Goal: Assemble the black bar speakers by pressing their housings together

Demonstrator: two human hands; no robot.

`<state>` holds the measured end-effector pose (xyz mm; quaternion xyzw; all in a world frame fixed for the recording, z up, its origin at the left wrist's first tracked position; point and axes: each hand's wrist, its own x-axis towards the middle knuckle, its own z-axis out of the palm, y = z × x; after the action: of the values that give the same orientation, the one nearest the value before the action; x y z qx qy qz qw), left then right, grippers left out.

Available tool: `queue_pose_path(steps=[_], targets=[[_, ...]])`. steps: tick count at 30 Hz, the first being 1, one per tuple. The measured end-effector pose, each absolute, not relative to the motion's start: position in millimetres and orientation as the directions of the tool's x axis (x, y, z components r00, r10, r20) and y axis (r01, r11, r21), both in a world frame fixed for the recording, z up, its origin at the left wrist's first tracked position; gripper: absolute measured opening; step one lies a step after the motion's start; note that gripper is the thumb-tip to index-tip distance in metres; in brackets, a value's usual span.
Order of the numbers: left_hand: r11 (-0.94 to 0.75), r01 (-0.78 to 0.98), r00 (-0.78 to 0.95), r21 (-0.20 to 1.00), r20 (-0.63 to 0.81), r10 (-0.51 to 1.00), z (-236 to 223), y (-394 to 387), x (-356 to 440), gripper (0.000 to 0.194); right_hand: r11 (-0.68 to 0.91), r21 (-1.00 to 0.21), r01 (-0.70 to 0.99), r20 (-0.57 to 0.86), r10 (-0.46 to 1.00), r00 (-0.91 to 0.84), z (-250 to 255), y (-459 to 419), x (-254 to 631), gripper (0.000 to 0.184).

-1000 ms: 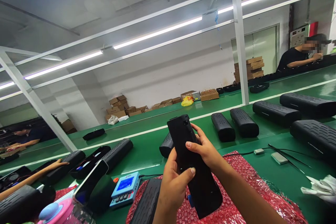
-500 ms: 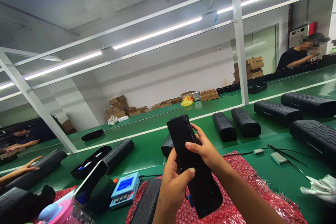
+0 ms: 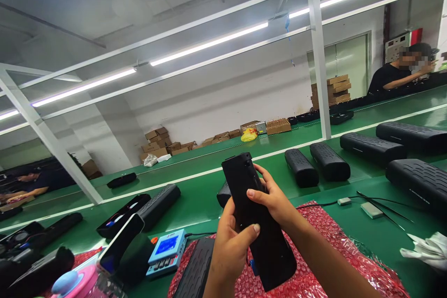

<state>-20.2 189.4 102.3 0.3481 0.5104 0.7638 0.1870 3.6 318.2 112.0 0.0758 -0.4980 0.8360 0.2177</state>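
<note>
Both my hands hold a long black speaker housing [image 3: 260,242] tilted upright above a red bubble-wrap mat [image 3: 335,247]. My left hand [image 3: 230,247] grips its lower left side, thumb across the face. My right hand [image 3: 275,200] wraps round its upper right side, thumb on the front. A black ribbed grille part [image 3: 193,270] lies on the mat by my left wrist. Another black speaker [image 3: 223,193] lies on the green belt [image 3: 195,205] just behind the held housing.
Several black speakers [image 3: 330,162] ride the belt to the right, with more to the left [image 3: 159,202]. A blue meter [image 3: 166,251], a tilted phone [image 3: 120,242], a pink-lidded bottle [image 3: 75,284], cables and small pads [image 3: 372,210] and white gloves [image 3: 428,251] lie nearby. Co-workers sit far right and far left.
The speakers on the belt drifted slightly right. A co-worker's arm at far left drew back out of view, taking a speaker with it. My hands and the held housing stayed still.
</note>
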Motion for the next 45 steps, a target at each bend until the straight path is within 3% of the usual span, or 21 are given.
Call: queue_pose_path(steps=[24,27,29,32,35,38,41,45], targets=[[-0.365,0.066,-0.710,0.929,0.300,0.637,104.7,188.5,-21.0,0.067,-0.428,-0.801,-0.418,0.297,0.323,-0.899,109.8,316.6,-0.5,0.084],[-0.299,0.157,-0.719,0.941,0.316,0.619,109.4,185.4,-19.0,0.068,-0.442,-0.764,-0.470,0.299,0.403,-0.865,110.6,313.7,-1.1,0.082],[-0.188,0.316,-0.760,0.930,0.367,0.536,111.6,182.1,-17.5,0.066,-0.416,-0.720,-0.555,0.328,0.501,-0.801,110.3,312.4,-1.8,0.079],[0.153,0.621,-0.760,0.768,0.543,0.358,112.1,179.6,-14.8,0.055,-0.372,-0.607,-0.702,0.368,0.652,-0.663,107.7,312.9,-2.7,0.073],[0.371,0.728,-0.686,0.577,0.624,0.375,110.0,183.8,-10.1,0.046,-0.328,-0.464,-0.823,0.333,0.796,-0.505,103.7,315.6,-1.9,0.063],[0.360,0.767,-0.638,0.531,0.689,0.344,108.7,190.5,-3.1,0.042,-0.289,-0.406,-0.867,0.277,0.865,-0.418,97.2,322.4,-1.0,0.055],[0.271,0.800,-0.599,0.536,0.737,0.314,112.1,186.8,-0.3,0.043,-0.287,-0.462,-0.840,0.273,0.855,-0.442,87.2,336.7,-2.8,0.059],[0.266,0.746,-0.649,0.611,0.577,0.495,116.6,156.0,-15.5,0.046,-0.251,-0.562,-0.788,0.314,0.816,-0.484,77.0,363.1,-3.5,0.065]])
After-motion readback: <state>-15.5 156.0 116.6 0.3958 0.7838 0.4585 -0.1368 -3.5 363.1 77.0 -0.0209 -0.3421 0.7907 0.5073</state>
